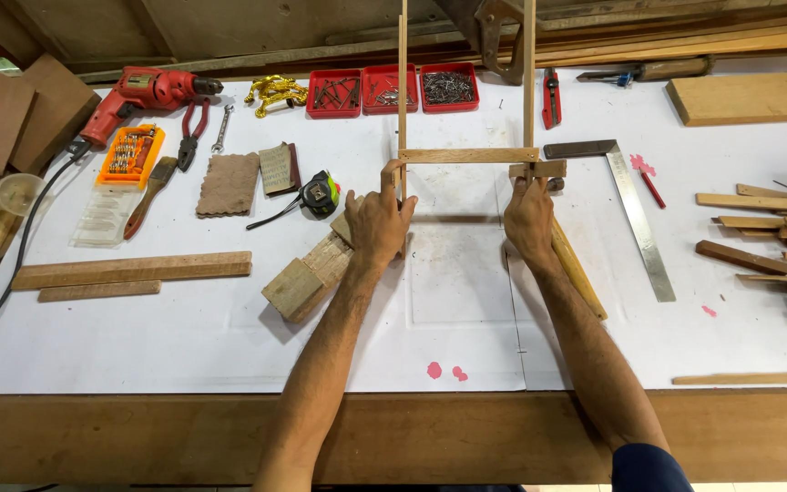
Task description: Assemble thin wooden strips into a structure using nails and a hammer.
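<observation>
My left hand [377, 221] grips the left upright of a thin wooden frame [466, 155] that stands on the white sheet, thumb up along the stick. My right hand [530, 217] holds the frame's right upright near a small wooden block [539, 169] fixed at the crossbar's end. The crossbar runs level between the two uprights, which rise out of the top of the view. A chunky wooden block [307, 276] lies just left of my left wrist. A long wooden handle [580, 273] lies under my right forearm.
Three red trays of nails and screws [392, 89] sit behind the frame. A red drill [143, 96], pliers, an orange bit case, a brush, tape measure [323, 193] and wooden strips lie left. A steel square [635, 214], a board and scrap sticks [776, 232] lie right.
</observation>
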